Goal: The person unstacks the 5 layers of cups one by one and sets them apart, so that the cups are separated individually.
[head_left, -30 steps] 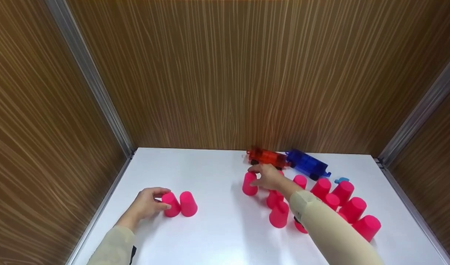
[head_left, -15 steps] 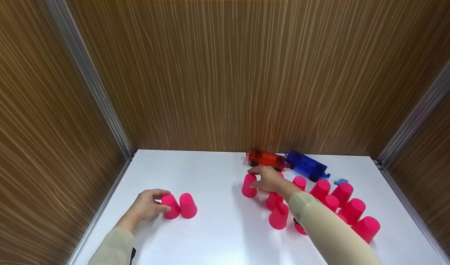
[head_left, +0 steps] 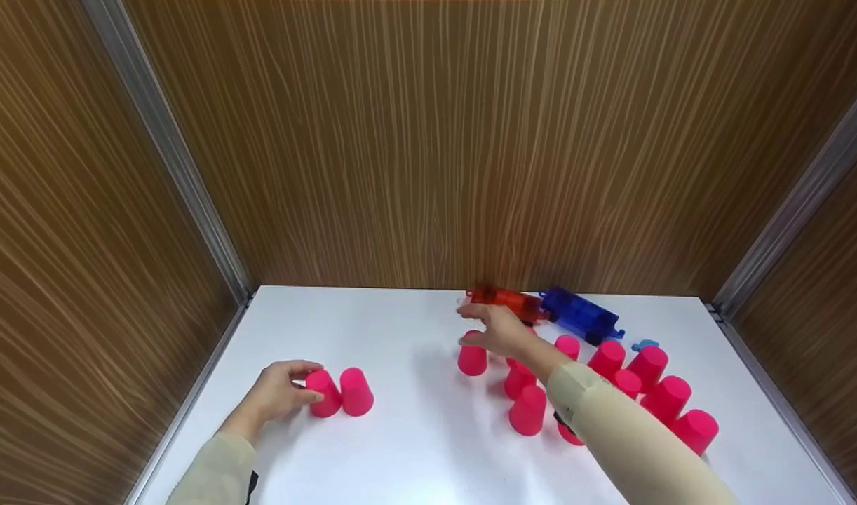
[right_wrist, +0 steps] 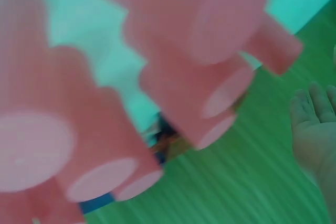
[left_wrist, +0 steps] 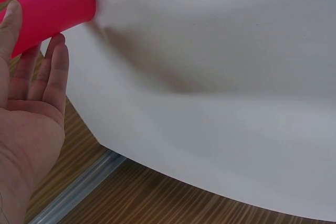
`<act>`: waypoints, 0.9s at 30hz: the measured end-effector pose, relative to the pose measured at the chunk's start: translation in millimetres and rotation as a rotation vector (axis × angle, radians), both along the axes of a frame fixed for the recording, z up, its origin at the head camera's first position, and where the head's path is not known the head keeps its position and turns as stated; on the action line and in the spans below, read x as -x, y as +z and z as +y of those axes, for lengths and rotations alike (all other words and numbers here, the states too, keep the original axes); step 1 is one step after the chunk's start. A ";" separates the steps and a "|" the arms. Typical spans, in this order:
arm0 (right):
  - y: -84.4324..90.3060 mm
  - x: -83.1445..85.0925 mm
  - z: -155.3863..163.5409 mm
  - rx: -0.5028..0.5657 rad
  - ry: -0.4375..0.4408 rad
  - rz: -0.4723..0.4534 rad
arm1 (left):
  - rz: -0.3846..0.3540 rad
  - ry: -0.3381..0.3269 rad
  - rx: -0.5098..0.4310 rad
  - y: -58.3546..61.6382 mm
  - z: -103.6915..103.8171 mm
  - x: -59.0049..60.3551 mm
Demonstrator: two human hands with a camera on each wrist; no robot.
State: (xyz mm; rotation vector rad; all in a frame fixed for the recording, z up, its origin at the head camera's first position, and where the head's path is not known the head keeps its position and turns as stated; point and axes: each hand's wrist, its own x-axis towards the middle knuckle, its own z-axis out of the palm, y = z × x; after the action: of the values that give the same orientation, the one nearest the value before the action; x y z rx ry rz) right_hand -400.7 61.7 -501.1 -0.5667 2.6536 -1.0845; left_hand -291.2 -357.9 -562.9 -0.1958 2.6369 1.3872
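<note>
At the left of the white table, my left hand (head_left: 278, 393) holds an upside-down pink cup (head_left: 323, 396) between thumb and fingers. Another pink cup (head_left: 357, 391) stands upside down close against its right side. In the left wrist view, the thumb (left_wrist: 11, 19) lies on one side of the held cup (left_wrist: 58, 6), the fingers along the other. My right hand (head_left: 497, 330) hovers over a lone upside-down pink cup (head_left: 473, 361), its fingers spread and holding nothing. The right wrist view shows that hand (right_wrist: 317, 135) apart from the cups, relaxed.
Several more upside-down pink cups (head_left: 527, 414) crowd the table's right side, partly hidden by the right sleeve. Behind them lie a clear red toy wagon (head_left: 513, 301), a blue one (head_left: 579, 314) and a small light-blue piece (head_left: 645, 345). Wood-grain panels (head_left: 428, 140) enclose the table (head_left: 372, 315).
My right hand has let go of the lone cup and risen slightly off it, its fingers opening. My left hand stays on its cup.
</note>
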 end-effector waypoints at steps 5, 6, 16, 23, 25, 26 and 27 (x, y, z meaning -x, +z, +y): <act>7.1 -11.4 -28.8 0.063 0.083 0.051 | 0.008 -0.004 0.002 2.6 1.6 -0.3; 7.2 -14.2 -35.0 0.075 0.099 0.058 | 0.008 -0.004 0.002 3.2 2.2 -0.1; -17.5 -48.0 -93.8 0.192 0.153 0.000 | 0.016 -0.020 0.005 5.3 9.5 1.5; -42.9 -66.6 -127.6 0.228 0.106 -0.114 | 0.014 -0.032 0.004 5.8 12.8 -0.7; -49.6 -71.0 -134.5 0.237 0.084 -0.146 | 0.001 -0.031 0.002 6.1 14.9 -0.1; -52.6 -72.9 -137.4 0.243 0.073 -0.158 | -0.001 -0.036 0.003 6.1 15.9 0.2; -55.4 -74.9 -139.8 0.245 0.064 -0.167 | -0.004 -0.038 0.002 6.6 17.1 0.5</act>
State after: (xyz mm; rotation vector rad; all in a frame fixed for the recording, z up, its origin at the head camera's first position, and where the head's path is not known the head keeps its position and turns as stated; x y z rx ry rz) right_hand -325.9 -78.1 -556.5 -0.5734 2.3622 -1.3838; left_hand -291.7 -340.8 -556.3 -0.1483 2.6252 1.3707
